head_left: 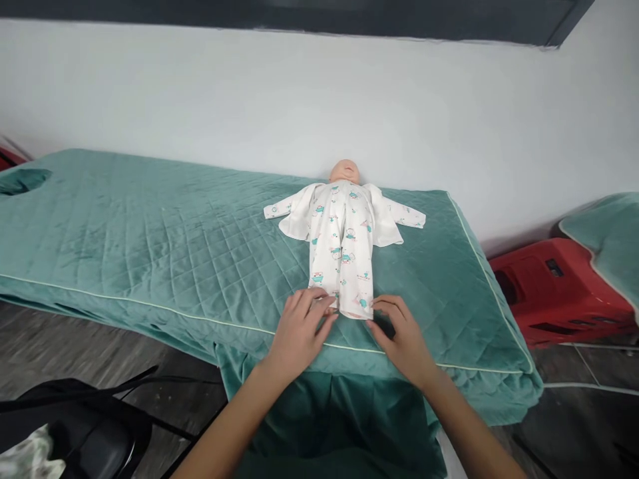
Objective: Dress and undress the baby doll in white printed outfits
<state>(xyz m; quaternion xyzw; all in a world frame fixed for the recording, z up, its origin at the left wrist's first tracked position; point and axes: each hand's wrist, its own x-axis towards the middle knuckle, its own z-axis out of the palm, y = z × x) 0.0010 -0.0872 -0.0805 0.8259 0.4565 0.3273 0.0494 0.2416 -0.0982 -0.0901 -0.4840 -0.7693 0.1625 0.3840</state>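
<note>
A baby doll (pixel 345 171) lies on its back on a green quilted bed, its head toward the wall. White printed trousers (pixel 344 233) are spread over its body and reach toward the bed's front edge. An open white top (pixel 389 216) shows on both sides, its sleeves stretched outward. My left hand (pixel 302 326) has its fingers and thumb bent around the left trouser hem, pinching the cloth. At the right hem's outer corner, my right hand (pixel 399 332) holds the edge between thumb and fingers.
The green bed (pixel 174 226) runs along a white wall, with a round hole at its far left. A red plastic object (pixel 564 286) stands right of the bed. A black chair (pixel 94 426) with printed cloth on it is at the lower left.
</note>
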